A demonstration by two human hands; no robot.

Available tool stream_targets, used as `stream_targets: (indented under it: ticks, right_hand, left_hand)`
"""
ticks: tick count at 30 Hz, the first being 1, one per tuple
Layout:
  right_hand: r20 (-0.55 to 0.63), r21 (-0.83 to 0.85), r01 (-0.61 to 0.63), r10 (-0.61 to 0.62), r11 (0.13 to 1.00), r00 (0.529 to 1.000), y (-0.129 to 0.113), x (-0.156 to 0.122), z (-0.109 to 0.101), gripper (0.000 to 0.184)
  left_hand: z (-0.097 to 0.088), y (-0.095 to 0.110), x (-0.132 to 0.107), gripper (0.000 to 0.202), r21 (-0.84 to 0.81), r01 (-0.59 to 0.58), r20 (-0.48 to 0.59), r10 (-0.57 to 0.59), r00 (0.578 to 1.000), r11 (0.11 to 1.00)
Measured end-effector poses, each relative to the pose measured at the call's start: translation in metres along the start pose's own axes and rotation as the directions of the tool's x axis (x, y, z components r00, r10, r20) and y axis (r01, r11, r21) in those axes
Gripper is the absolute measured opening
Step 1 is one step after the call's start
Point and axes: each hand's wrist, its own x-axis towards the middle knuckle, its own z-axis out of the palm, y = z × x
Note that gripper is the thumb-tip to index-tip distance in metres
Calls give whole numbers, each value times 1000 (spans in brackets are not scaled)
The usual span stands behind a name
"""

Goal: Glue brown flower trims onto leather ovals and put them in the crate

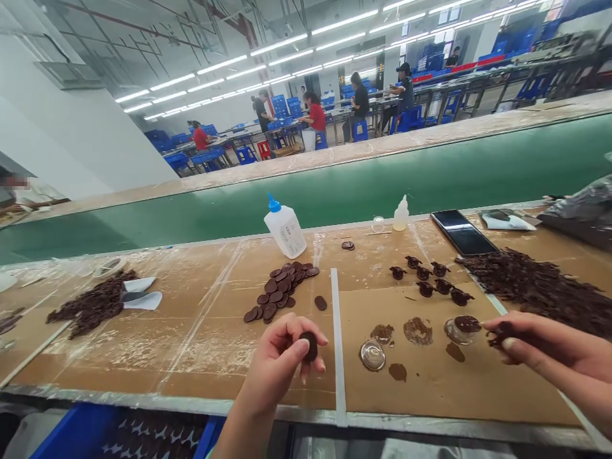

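My left hand (276, 364) pinches a dark brown disc (311, 346) between thumb and fingers, above the brown cardboard work surface (201, 357). My right hand (549, 344) holds a small dark brown piece (500, 333) at its fingertips, close to a clear plastic dome (456, 331) topped with a dark disc. Another clear dome (372, 355) lies nearby among brown smears (417, 331). Several small dark shaped pieces (423, 274) stand beyond. A heap of discs (282, 287) lies left of a white strip (337, 344), and dark scraps (535, 290) are piled at the right.
A white glue bottle with a blue cap (285, 227), a small dropper bottle (400, 214) and a black phone (463, 233) stand along the far edge. Behind runs a green conveyor belt (306, 191). A blue crate (153, 433) sits below the near edge. Several co-workers sit at distant tables.
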Motion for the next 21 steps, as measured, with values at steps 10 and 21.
stream_targets:
  ticks: [10, 21]
  right_hand:
    - [372, 411, -215, 52, 886, 927, -51, -24, 58, 26]
    - [455, 416, -302, 91, 858, 886, -57, -31, 82, 27]
  left_hand:
    - [22, -27, -3, 23, -120, -237, 51, 245, 968, 964]
    - [19, -39, -13, 45, -91, -191, 32, 194, 980, 977]
